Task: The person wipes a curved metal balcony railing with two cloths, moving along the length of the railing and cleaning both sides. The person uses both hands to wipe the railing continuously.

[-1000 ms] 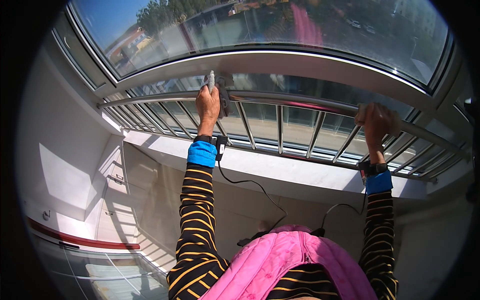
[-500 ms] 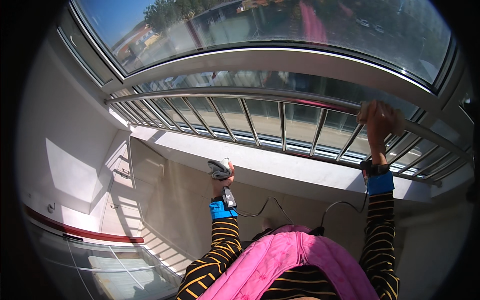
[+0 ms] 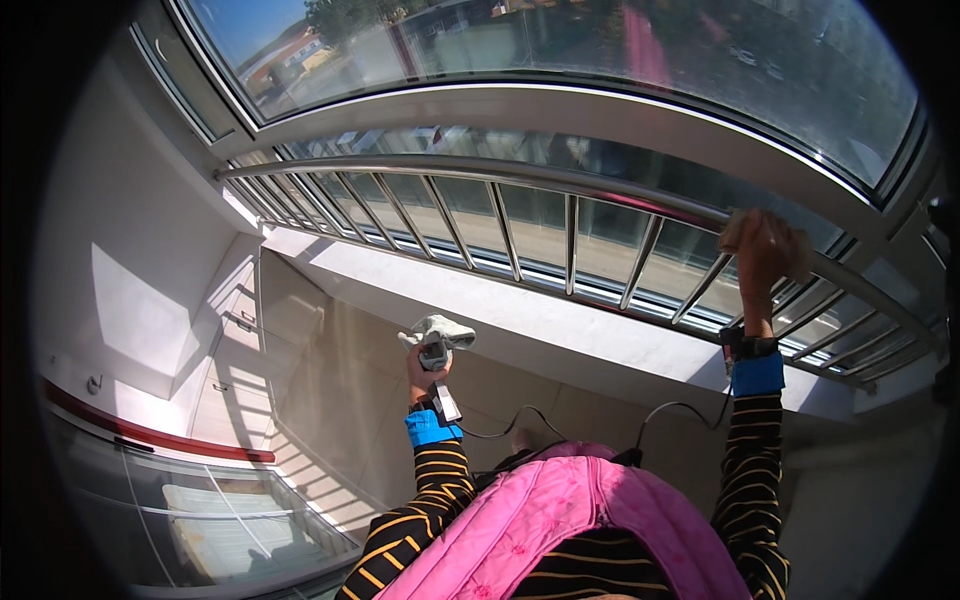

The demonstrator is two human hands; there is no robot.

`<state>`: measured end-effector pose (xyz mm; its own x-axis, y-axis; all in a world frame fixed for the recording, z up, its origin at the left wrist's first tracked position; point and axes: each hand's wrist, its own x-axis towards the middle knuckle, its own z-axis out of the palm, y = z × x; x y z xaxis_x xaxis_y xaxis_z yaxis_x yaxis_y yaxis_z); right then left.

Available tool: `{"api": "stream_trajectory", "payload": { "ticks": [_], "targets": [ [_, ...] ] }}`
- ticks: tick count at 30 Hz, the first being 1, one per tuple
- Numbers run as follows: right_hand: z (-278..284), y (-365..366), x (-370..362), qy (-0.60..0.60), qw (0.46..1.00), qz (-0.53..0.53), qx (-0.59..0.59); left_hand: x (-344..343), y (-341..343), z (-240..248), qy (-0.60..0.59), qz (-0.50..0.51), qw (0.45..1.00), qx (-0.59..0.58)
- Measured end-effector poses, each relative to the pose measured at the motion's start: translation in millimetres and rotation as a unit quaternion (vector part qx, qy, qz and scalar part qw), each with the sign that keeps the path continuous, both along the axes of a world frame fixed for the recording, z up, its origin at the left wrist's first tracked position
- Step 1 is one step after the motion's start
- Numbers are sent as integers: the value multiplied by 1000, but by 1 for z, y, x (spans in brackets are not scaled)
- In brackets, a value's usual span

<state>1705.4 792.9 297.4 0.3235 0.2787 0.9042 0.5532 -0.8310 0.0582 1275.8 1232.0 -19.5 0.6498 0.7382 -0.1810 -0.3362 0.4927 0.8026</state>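
The left hand (image 3: pixel 424 370), closed round a rag (image 3: pixel 445 330), has come near. The right hand (image 3: pixel 765 256) stays curled over the far rail (image 3: pixel 550 177).

The right grip (image 3: pixel 766 248) looks blurred and hides part of the handrail (image 3: pixel 545 175).

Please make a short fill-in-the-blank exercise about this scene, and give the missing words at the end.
1. The grey cloth is held in the person's ____.
2. The hand on the handrail is the person's ____.
3. The cuffs at both wrists are ____ in colour.
4. The quilted garment worn over the striped top is ____.

Missing words: left hand; right hand; blue; pink.
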Motion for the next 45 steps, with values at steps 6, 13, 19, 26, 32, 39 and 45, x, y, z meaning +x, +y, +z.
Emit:
{"api": "stream_trajectory", "payload": {
  "ticks": [6, 13, 19, 26, 32, 39, 45],
  "targets": [
    [0, -2, -1, -19, 999, 35, -7, -15, -11, 29, 52, 149, 983, 92],
    [-13, -8, 16, 18, 1000, 0, -22, 9, -25, 124, -95, 195, 958, -189],
    [-15, -11, 23, -21, 999, -20, -38, 17, -42, 180, -150, 160, 974, -61],
    [-12, -9, 15, -24, 1000, -1, -14, 9, -35, 183, -132, 183, 973, -38],
    [-3, -8, 6, -15, 999, -14, -46, 41, 12, 232, -179, 227, 956, -52],
    [-3, -3, 5, -24, 1000, 12, 3, 151, 16, 353, -181, 151, 936, 261],
    [-3, -4, 5, -28, 999, 20, 8, 247, -33, 343, 198, -48, 683, 702]
  ]
}}
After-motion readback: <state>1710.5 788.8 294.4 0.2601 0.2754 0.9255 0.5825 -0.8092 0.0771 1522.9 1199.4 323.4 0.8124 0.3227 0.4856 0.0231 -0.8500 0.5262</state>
